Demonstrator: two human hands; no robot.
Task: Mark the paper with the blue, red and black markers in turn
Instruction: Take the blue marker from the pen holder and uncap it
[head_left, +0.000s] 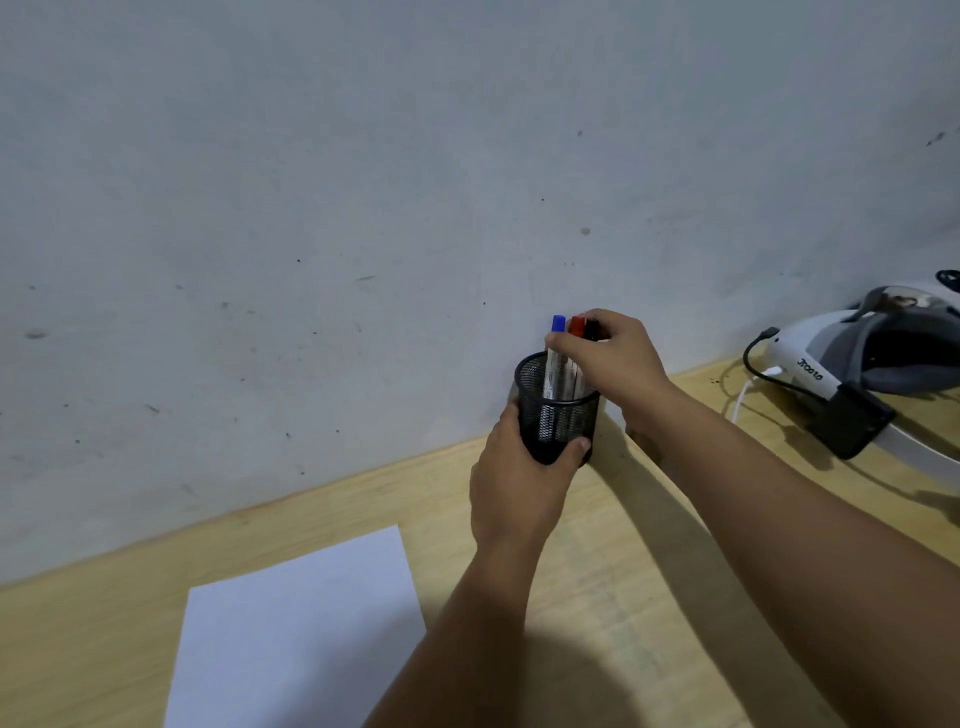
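- On the light wood desk (130, 639) against a scuffed grey wall (363, 182): blank white paper (296, 639), near-left.
- Left hand (519, 493) wraps black mesh cup (558, 415).
- Blue marker (557, 332), red marker (576, 327), black marker (592, 328) upright inside; right hand (613, 358) fingers closed around their tops.
- Headset (852, 364) far right.

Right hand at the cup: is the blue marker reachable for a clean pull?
Probably yes. The right hand is already at the marker tops, fingertips by the blue marker, whose cap stands clear of the mesh cup. The left hand steadies the cup. The red marker crowds it closely.
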